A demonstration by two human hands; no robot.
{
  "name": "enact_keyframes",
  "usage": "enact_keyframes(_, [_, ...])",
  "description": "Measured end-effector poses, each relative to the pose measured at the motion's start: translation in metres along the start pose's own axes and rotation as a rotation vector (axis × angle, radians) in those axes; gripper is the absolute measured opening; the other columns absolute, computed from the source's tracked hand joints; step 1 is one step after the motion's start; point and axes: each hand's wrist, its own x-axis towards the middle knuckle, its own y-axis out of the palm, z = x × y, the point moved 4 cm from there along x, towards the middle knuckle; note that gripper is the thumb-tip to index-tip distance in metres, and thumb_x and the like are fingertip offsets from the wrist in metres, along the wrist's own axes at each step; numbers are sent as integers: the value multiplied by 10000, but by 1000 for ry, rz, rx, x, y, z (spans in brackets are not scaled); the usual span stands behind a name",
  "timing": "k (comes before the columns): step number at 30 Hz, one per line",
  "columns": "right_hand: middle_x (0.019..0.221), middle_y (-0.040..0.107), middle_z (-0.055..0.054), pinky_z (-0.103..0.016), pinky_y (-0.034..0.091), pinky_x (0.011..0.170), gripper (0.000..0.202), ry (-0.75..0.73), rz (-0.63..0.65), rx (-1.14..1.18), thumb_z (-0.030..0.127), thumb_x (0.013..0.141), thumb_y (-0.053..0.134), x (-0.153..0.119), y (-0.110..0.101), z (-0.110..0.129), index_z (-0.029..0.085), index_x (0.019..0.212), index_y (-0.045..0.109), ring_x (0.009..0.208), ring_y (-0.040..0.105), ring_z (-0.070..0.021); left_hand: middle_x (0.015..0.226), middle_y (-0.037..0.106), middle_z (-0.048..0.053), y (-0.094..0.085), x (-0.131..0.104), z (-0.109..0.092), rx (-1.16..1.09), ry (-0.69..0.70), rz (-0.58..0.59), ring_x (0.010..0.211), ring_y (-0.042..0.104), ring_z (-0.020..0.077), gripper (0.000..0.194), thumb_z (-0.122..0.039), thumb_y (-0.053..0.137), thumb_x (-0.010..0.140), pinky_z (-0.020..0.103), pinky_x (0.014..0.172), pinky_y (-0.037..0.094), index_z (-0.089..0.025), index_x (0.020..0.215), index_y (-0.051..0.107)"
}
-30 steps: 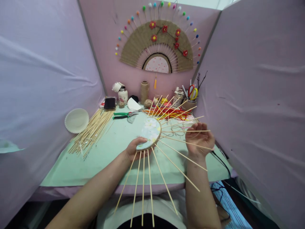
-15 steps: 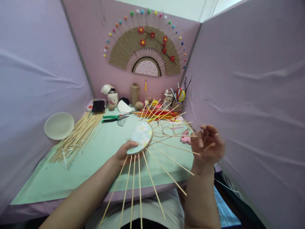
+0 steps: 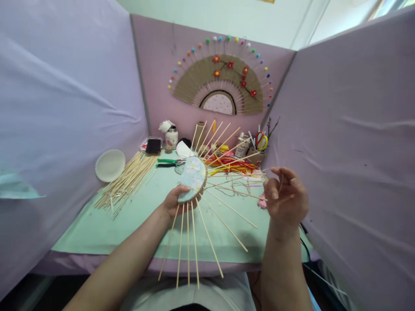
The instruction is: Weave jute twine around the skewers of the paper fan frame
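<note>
A half-round floral piece [image 3: 193, 175] with thin sticks fanning out from its curved edge hangs over the table, tilted. My left hand [image 3: 177, 199] grips its lower end, thumb on the floral face and fingers behind. To the right of the stick tips, my right hand [image 3: 287, 194] is raised with curled fingers, pinching a thin cord that loops past the fingers. The cord seems to run left toward the sticks, though it is faint there.
Loose sticks [image 3: 129, 179] and a white dish [image 3: 110, 166] lie at the left. Green-handled pliers [image 3: 167, 163], jars [image 3: 171, 138], red and yellow strips [image 3: 233, 165] and a scissors pot [image 3: 256, 154] stand behind. A decorated fan [image 3: 201, 77] hangs on the pink panel.
The view has shifted, so the surroundings appear farther right. My left hand has tilted the floral piece somewhat, still gripping it. My right hand remains raised with the cord.
</note>
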Motion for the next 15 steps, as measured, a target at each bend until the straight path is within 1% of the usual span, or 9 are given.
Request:
enact_keyframes(5, [945,723,-5,-268,375,470,257,-76,51,-43,301,787,548,-5,12,6,229,949,734,386,419,-41,807,710,98,-5,-2,-7,8,54,-27,689,654,159,377,-183,650,652,211,553,471,-78,1013,631])
enact_keyframes(8, [954,721,-18,-266,337,433,263,-143,94,-83,299,799,536,-6,19,16,229,961,731,380,421,-49,797,706,97,-5,-2,-7,35,76,-67,675,645,154,335,-191,658,651,216,561,470,-75,965,640])
enact_keyframes(10, [954,722,-28,-264,319,416,265,-176,128,-110,296,804,536,-6,24,21,229,973,729,378,428,-52,775,703,94,-4,-2,-6,53,67,-74,652,638,146,313,-198,664,647,210,548,464,-77,934,644])
enact_keyframes(12, [951,724,-34,-269,324,418,265,-197,157,-131,293,804,542,-4,29,24,228,980,730,369,429,-51,755,700,95,-2,-2,-5,72,50,-75,637,634,143,303,-199,670,647,207,538,460,-75,923,648])
enact_keyframes(15, [955,727,-36,-277,341,429,266,-201,177,-151,290,804,546,-3,34,28,227,983,732,359,425,-46,754,703,87,-2,-1,-4,82,65,-87,615,627,135,327,-173,681,634,204,528,452,-78,946,654])
